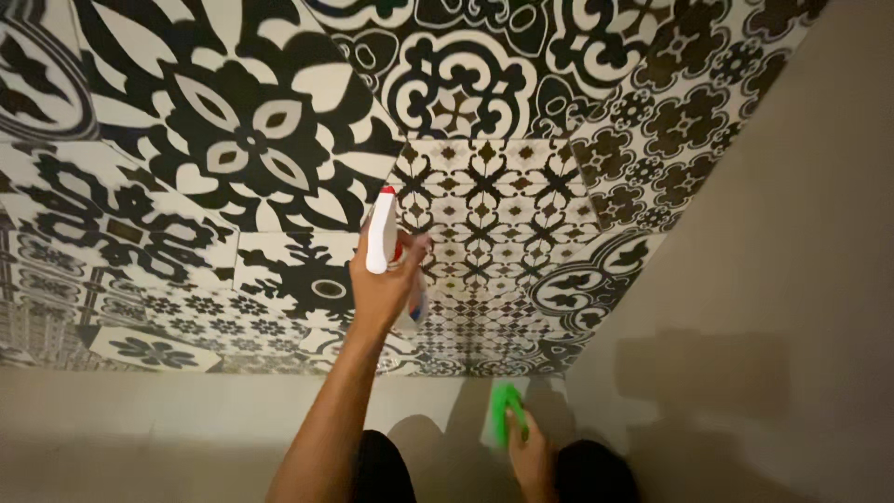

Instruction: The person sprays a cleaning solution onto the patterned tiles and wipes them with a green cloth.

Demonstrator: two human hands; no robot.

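Gripping plastic spray bottle and green sponge over patterned tiles.

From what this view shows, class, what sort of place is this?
Probably a tiled bathroom or shower area at home: a black-and-white patterned tile wall meets a plain ledge, while the left hand aims a spray bottle and the right hand holds a green sponge.

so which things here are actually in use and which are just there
In use:
- white trigger spray bottle with a red nozzle tip, gripped in the left hand
- bright green scrub pad, held in the right hand

Just there:
- black-and-white patterned floor tiles
- plain beige wall on the right
- pale beige ledge along the bottom
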